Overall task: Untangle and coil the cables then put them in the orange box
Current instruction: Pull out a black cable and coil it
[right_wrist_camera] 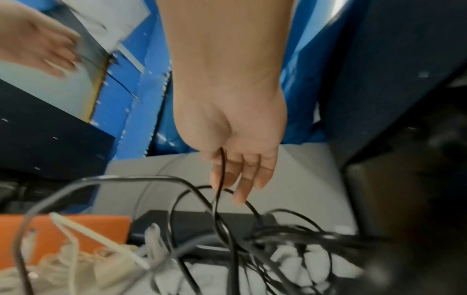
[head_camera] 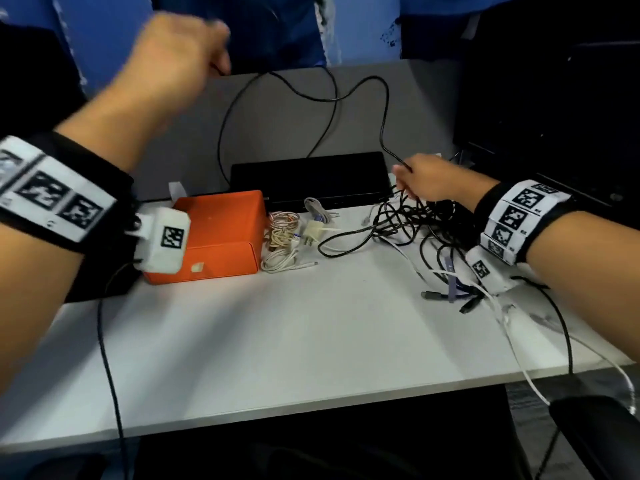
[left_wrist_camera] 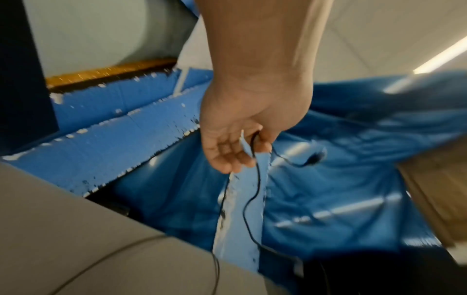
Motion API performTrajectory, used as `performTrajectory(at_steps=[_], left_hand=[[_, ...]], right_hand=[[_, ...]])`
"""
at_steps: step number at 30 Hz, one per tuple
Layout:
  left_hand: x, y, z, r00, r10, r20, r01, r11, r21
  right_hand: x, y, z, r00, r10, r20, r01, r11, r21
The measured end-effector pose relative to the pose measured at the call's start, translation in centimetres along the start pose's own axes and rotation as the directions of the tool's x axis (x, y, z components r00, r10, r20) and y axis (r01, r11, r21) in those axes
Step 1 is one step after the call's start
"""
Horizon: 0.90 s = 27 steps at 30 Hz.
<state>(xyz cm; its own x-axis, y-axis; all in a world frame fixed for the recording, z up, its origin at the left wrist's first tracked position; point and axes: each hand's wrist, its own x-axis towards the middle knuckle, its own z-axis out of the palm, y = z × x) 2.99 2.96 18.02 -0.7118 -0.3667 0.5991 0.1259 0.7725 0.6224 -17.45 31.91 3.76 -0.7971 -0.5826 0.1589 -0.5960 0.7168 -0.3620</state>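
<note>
**Two hands pull one black cable free**

The left hand (head_camera: 176,46) is raised high, pinching the thin black cable (head_camera: 360,88) near its plug end. The right hand (head_camera: 427,180) pinches it lower, right above the black tangle (head_camera: 412,220). Best to pull slowly so knots don't tighten. The orange box (head_camera: 221,233) sits shut under the left wrist.

No legible text, brand or number is to be found; only black-and-white square code markers are printed on the wristbands (head_camera: 52,192) and on the white wrist modules (head_camera: 162,239) near the orange box (head_camera: 221,233), and a pale unreadable sticker (head_camera: 197,268) is stuck on its front.
</note>
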Motion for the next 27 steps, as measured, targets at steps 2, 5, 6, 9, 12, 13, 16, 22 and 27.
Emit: performTrajectory(at_steps=[2, 5, 6, 9, 12, 13, 16, 22, 27], left_hand=[[-1.8, 1.0, 3.6, 0.986, 0.017, 0.168, -0.046, 0.985, 0.168], [-3.6, 1.4, 9.1, 0.921, 0.082, 0.38, -0.178, 0.958, 0.225], [-3.6, 0.9, 10.7, 0.893, 0.113, 0.435, -0.229, 0.947, 0.224], [-5.2, 1.6, 14.1, 0.807, 0.218, 0.549, -0.364, 0.916, 0.172], [-5.1, 1.6, 14.9, 0.791, 0.144, 0.594, -0.296, 0.941, 0.166], [-4.8, 1.7, 14.8, 0.778, 0.112, 0.618, -0.296, 0.934, 0.203], [-3.7, 1.5, 14.6, 0.725, 0.009, 0.689, -0.32, 0.89, 0.325], [-1.8, 1.2, 13.4, 0.654, -0.131, 0.745, -0.346, 0.824, 0.449], [-2.3, 0.4, 13.2, 0.607, -0.133, 0.783, -0.314, 0.865, 0.391]], right_hand=[[0.2, -2.5, -0.5, 1.0, -0.027, 0.009, 0.028, 0.996, -0.09], [0.3, -5.9, -1.2, 0.993, -0.117, -0.013, 0.111, 0.965, -0.237], [0.2, -6.9, -1.4, 0.99, -0.138, -0.015, 0.128, 0.95, -0.284], [-0.7, -8.7, -1.6, 0.984, -0.175, -0.026, 0.156, 0.927, -0.341], [-1.3, -8.4, -1.3, 0.988, -0.151, -0.046, 0.131, 0.948, -0.289], [-1.4, -8.1, -1.2, 0.99, -0.134, -0.05, 0.116, 0.958, -0.264], [-1.5, -7.5, -0.8, 0.993, -0.114, -0.04, 0.108, 0.984, -0.145], [-1.2, -7.0, -0.6, 0.988, -0.149, -0.04, 0.147, 0.987, -0.06], [-1.2, -5.7, -1.1, 0.987, -0.143, -0.067, 0.143, 0.99, 0.0]])
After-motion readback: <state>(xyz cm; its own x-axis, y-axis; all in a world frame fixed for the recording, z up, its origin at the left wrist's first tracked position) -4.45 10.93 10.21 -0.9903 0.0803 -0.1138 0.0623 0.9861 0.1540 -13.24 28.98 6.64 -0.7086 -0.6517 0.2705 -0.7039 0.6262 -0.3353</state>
